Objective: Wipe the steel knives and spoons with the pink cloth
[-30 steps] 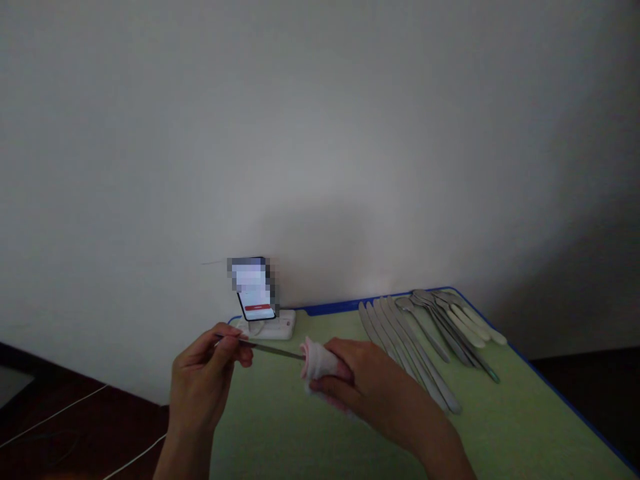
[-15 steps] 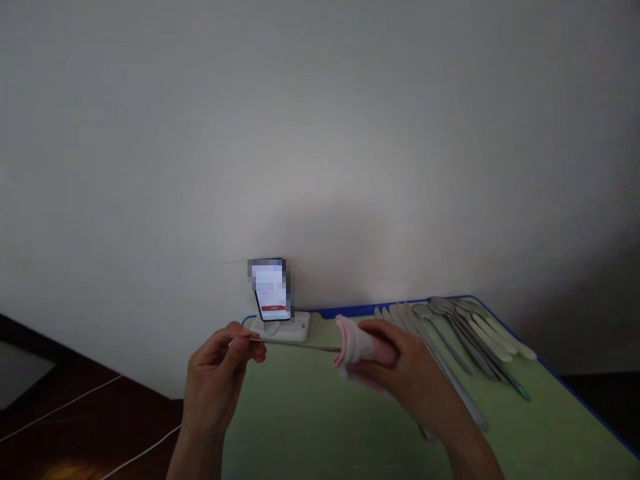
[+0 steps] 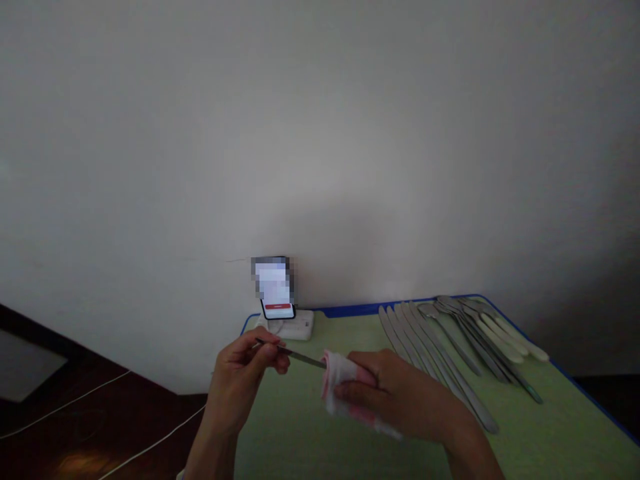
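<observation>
In front of me, above the table, my left hand (image 3: 250,367) pinches one end of a thin metal table knife (image 3: 303,357) between thumb and fingers. My right hand (image 3: 395,390) is closed around a folded pink and white cloth (image 3: 340,383), which wraps the knife's other end and hides it. The knife slants down to the right from my left fingers into the cloth. Past my right hand lie several table knives (image 3: 425,330) side by side, partly covered by the hand and forearm. Right of them is a spoon (image 3: 453,339).
The green table (image 3: 295,433) has a blue rim. Forks (image 3: 473,333) and white-handled cutlery (image 3: 505,337) lie at its right side. Against the wall (image 3: 325,133), a phone (image 3: 276,290) stands lit on a white base (image 3: 300,325). White cables (image 3: 155,443) run at the lower left.
My right hand and the cloth have moved down and slightly left along the knife, closer to my left hand. The knife now tilts more steeply. The view has shifted slightly.
</observation>
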{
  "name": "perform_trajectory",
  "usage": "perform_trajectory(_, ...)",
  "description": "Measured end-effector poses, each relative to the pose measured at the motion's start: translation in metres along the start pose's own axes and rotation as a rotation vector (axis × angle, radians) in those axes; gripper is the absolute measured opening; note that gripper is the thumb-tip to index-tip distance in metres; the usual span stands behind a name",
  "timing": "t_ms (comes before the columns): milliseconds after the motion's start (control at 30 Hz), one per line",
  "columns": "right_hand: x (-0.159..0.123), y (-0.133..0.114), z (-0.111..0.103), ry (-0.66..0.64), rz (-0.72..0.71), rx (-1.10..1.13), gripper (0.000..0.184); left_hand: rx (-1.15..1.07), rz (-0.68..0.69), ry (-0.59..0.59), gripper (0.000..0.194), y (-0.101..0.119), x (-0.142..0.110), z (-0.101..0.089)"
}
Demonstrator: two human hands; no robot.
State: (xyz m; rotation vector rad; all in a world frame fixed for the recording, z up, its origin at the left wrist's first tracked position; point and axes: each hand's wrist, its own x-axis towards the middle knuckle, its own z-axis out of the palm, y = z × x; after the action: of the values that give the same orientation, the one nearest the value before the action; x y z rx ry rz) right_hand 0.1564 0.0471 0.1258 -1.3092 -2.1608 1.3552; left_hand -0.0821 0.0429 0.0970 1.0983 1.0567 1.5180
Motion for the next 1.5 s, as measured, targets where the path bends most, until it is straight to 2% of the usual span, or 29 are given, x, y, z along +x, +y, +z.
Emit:
perform_trajectory(67, 0.003, 0.0, 0.001, 0.041, -0.007, -0.037, 0.027, 0.006, 0.032, -0.033, 0.012, 0.001, -0.001, -0.002)
perform_trajectory(167, 0.009, -0.004, 0.005, 0.105, -0.024, -0.078, 0.023, -0.026, 0.07, -0.014, 0.013, 0.003, -0.002, -0.003)
perform_trajectory(333, 0.018, -0.012, 0.008, 0.205, -0.069, -0.085, 0.016, -0.158, 0.108, 0.128, 0.02, 0.004, 0.002, 0.001)
perform_trajectory(467, 0.021, -0.008, 0.004, 0.254, -0.086, -0.077, 0.014, -0.217, 0.175, 0.232, 0.021, 0.007, 0.006, 0.002)
perform_trajectory(600, 0.024, 0.0, 0.004, 0.219, -0.077, -0.063, 0.015, -0.242, 0.183, 0.202, 0.022, 0.008, 0.007, 0.003)
perform_trajectory(800, 0.035, 0.0, 0.014, 0.164, -0.078, -0.049, 0.016, -0.221, 0.109, 0.136, 0.023, 0.008, 0.009, 0.001)
perform_trajectory(933, 0.038, 0.002, 0.014, 0.185, -0.089, -0.072, 0.018, -0.166, 0.072, 0.134, 0.027, 0.005, 0.011, 0.001)
perform_trajectory(1067, 0.034, 0.005, 0.009, 0.204, -0.109, -0.092, 0.02, -0.164, 0.075, 0.247, 0.027, 0.001, 0.014, 0.003)
perform_trajectory(1167, 0.029, 0.006, 0.006, 0.209, -0.091, -0.103, 0.022, -0.192, 0.084, 0.371, 0.022, 0.0, 0.016, 0.002)
perform_trajectory(1233, 0.027, 0.007, 0.004, 0.223, -0.079, -0.111, 0.022, -0.204, 0.078, 0.413, 0.018, 0.0, 0.016, 0.002)
perform_trajectory(1333, 0.026, 0.007, 0.003, 0.245, -0.076, -0.131, 0.02, -0.198, 0.056, 0.397, 0.015, 0.0, 0.016, 0.003)
perform_trajectory(1500, 0.03, 0.003, 0.005, 0.239, -0.109, -0.148, 0.018, -0.116, 0.009, 0.253, 0.021, 0.001, 0.013, 0.009)
